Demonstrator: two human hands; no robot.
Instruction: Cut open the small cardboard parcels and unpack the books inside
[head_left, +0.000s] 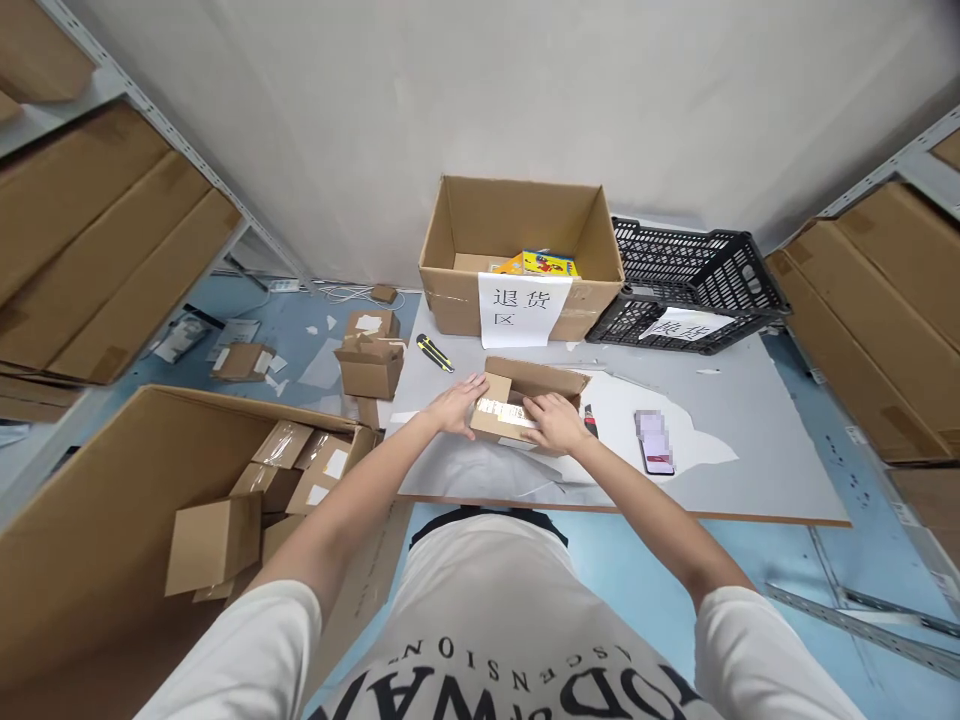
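A small open cardboard box (495, 428) with a shipping label stands on the table close in front of me, its back flap raised. My left hand (454, 406) grips its left end, fingers over the top corner and thumb low on the side. My right hand (553, 422) holds the front wall on the right, with fingertips over its upper edge. What lies inside the box is mostly hidden. A red and black object (590, 420) shows partly beside my right wrist; its kind is unclear. A black and yellow box cutter (435, 353) lies behind my left hand.
A large carton (450, 300) with a paper sign and colourful packs inside stands at the back, beside a black plastic crate (697, 285). A phone (655, 442) lies on the right. A big carton (82, 500) of small boxes stands left. Loaded shelves flank both sides.
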